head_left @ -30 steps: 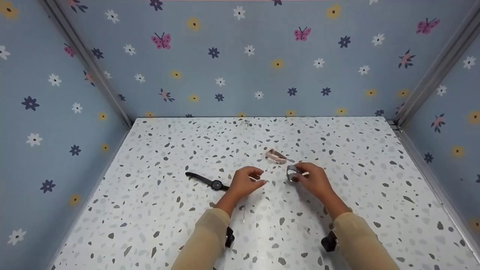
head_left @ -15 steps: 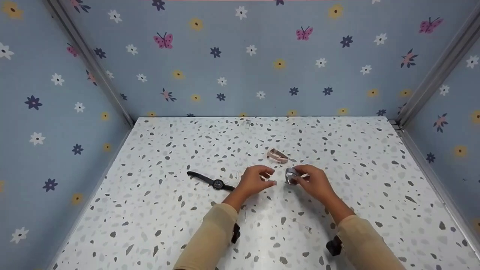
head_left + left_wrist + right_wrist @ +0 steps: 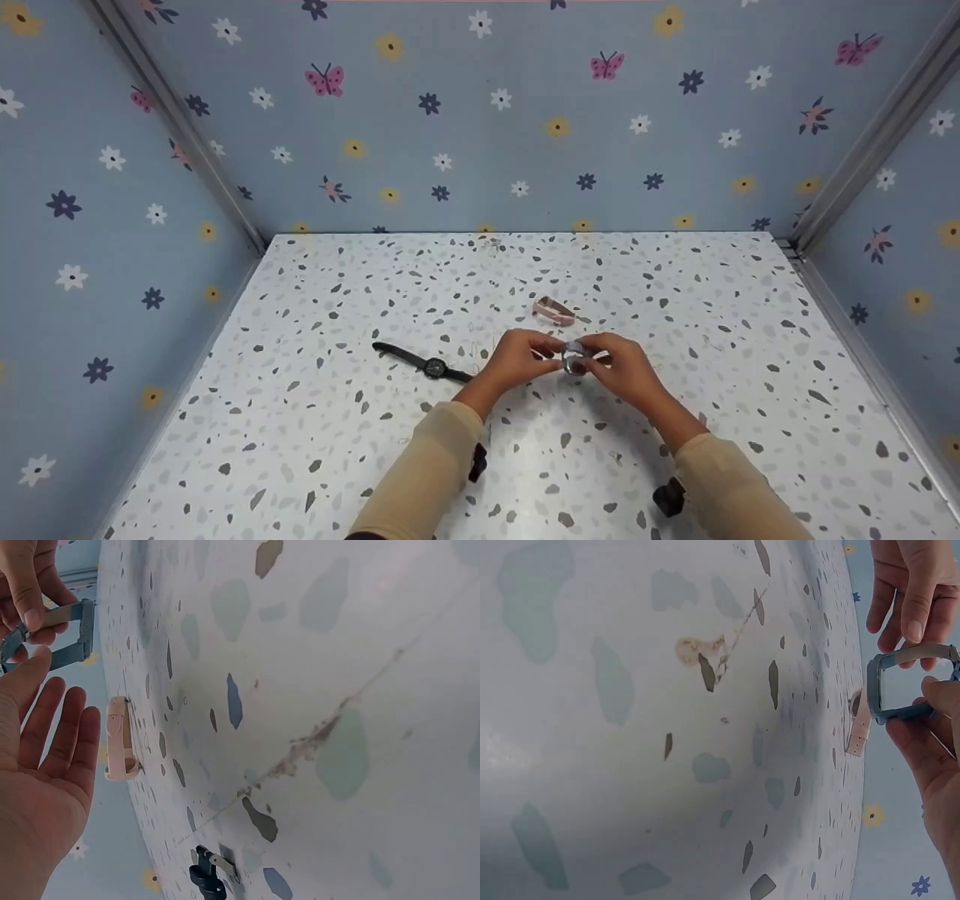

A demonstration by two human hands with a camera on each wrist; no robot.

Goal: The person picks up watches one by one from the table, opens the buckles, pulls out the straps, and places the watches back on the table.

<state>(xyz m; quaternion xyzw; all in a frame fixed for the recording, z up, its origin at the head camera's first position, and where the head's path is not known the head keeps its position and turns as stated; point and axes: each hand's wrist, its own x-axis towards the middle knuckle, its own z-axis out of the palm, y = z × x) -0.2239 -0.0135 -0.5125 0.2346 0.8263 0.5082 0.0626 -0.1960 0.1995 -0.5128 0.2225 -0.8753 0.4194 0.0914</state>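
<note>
Grey watch (image 3: 573, 351) up off the counter (image 3: 337, 465), pinched from two sides!
From the counter's left: black watch (image 3: 434, 368), strap stretched long, lying flat, so nobody need steady it; then the left hand (image 3: 517, 358), thumb and finger nipping the band; beyond, closest to the back edge, the pink watch (image 3: 555, 311), looped and well out of the hands' way; finally the right hand (image 3: 622, 366), pinching the grey loop opposite, a balanced grip that probably stops it twisting.

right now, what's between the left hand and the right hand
The silver-grey wristband: the head view shows it between the left hand and the right hand, pinched by both.
</note>
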